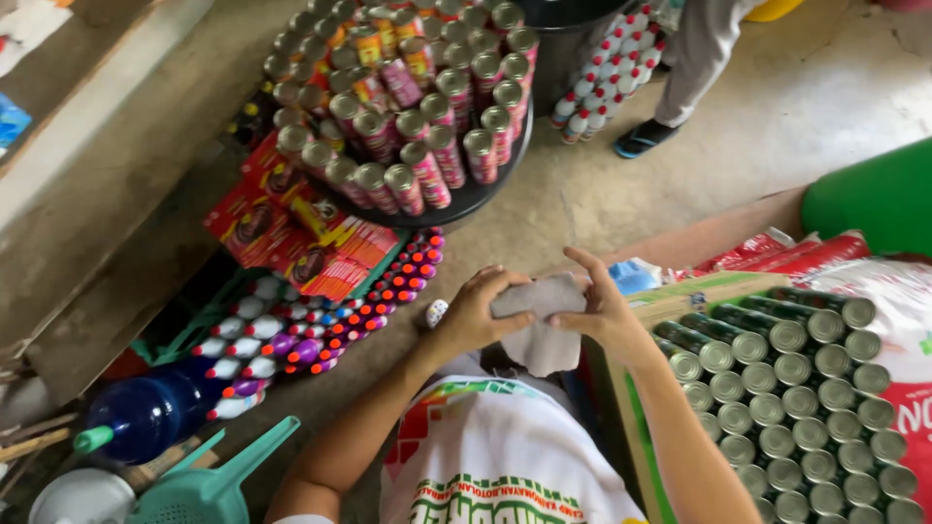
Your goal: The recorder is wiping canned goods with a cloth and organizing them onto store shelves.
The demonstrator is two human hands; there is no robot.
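**Fingers of both hands pinch a grey cloth above stacked cans**

Fingers (pixel 505 281) of the left hand (pixel 473 315) curl around the upper edge of a grey cloth (pixel 540 325), while the right hand (pixel 602 311) pinches its other side, index finger raised. The cloth hangs between them, just beside a cardboard box of tins (pixel 777 388). A round tray of red cans (pixel 417 97) sits beyond. The loose grip looks light, so the cloth could slip to the dusty floor (pixel 680 155).
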